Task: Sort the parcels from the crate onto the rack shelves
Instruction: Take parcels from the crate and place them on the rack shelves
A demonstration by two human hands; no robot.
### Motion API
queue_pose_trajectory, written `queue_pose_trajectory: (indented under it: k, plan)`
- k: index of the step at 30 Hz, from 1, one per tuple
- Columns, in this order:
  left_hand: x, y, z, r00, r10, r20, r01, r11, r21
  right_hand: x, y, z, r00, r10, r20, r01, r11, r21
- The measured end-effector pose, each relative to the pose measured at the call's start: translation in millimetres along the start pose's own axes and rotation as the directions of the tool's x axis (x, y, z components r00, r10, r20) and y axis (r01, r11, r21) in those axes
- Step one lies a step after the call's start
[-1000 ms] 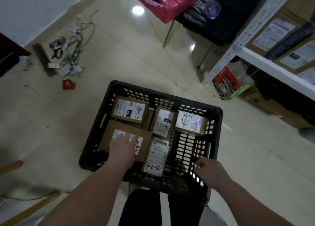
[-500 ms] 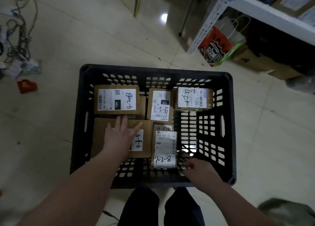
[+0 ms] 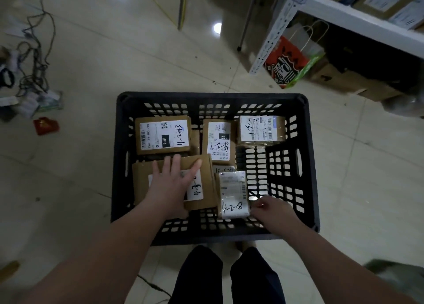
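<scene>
Five labelled parcels (image 3: 164,135) visible in black crate (image 3: 211,96) on floor, a sixth mostly buried. Left hand (image 3: 171,184) lies flat, fingers spread, on near-left carton (image 3: 142,184). Right hand (image 3: 273,209) inside crate at edge of wrapped parcel (image 3: 234,193); grip unclear. Rack (image 3: 358,14) far right, boxes shelved.

We're pressing left hand (image 3: 171,185) flat on cardboard parcel (image 3: 142,184) in crate (image 3: 211,98), w/ right hand (image 3: 273,212) at edge of small parcel (image 3: 232,193).

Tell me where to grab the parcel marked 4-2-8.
Probably take the 4-2-8 parcel by its long right edge, from the right: it lies flat, bare crate floor borders that side, the right hand is beside it, and a carton crowds its left.
</scene>
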State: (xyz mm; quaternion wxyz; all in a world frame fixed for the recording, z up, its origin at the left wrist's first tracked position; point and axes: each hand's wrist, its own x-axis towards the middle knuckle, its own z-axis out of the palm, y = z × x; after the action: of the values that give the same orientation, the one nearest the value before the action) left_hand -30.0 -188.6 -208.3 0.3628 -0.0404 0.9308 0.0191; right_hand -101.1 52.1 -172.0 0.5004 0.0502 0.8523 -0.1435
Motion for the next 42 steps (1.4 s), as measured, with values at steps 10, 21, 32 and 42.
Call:
queue_pose_trajectory:
  k: [10, 21, 32, 42]
  plan:
    - [-64, 11, -108, 0.977, 0.104, -0.185, -0.135, 0.977, -0.164, -65, -69, -60, 0.968, -0.25, -0.026, 0.212, 0.754, 0.622]
    - [-107, 25, -201, 0.885, 0.174, -0.433, -0.261, 0.954, -0.149, -126, -94, -123, 0.907, -0.302, -0.292, 0.398, 0.396, 0.828]
    - [-131, 41, -249, 0.98, -0.169, -0.106, -0.139, -0.198, -0.97, -152, -89, -147, 0.944, -0.224, -0.242, 0.206, -0.174, 0.963]
    - [-136, 64, -270, 0.982, -0.028, -0.187, -0.188, -0.246, -0.951, -176, -76, -154, 0.934, -0.256, -0.251, 0.214, -0.164, 0.963]
